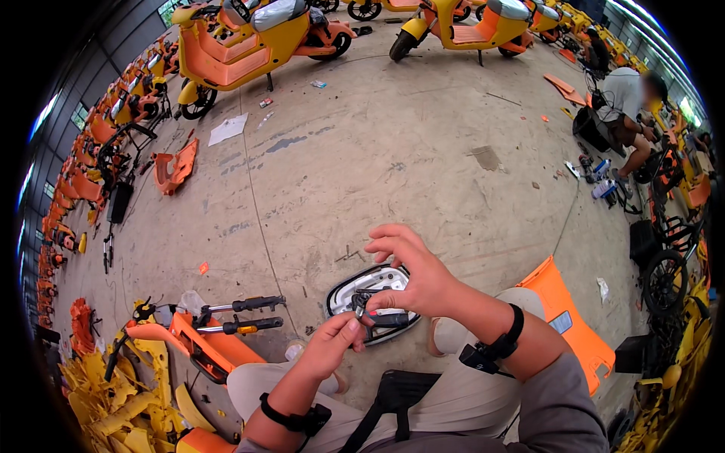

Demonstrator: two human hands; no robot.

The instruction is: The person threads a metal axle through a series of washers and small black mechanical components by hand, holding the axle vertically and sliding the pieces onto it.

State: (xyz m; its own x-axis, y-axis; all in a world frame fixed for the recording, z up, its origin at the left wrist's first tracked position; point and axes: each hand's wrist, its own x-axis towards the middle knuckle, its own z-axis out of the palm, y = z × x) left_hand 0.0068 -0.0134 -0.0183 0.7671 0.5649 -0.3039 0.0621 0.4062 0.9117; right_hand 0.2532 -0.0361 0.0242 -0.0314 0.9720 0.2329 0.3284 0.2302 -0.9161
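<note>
My left hand [337, 343] is closed, thumb against fingers, on a small dark metal part [361, 303] with a shiny end; its exact kind is too small to tell. My right hand [419, 273] is just above and to the right, fingers curved and spread apart, with the thumb tip close beside the part. Whether that thumb touches it I cannot tell. Beneath both hands an oval white shell with a black rim [337, 293] lies on the floor between my feet. Dark parts sit inside it, partly hidden by my hands.
An orange panel with a phone [560, 322] on it lies by my right leg. Fork tubes [240, 305] and an orange cover [219, 351] lie left, near piled yellow panels [124, 392]. Scooters [257, 45] stand ahead; a person [623, 106] crouches at far right.
</note>
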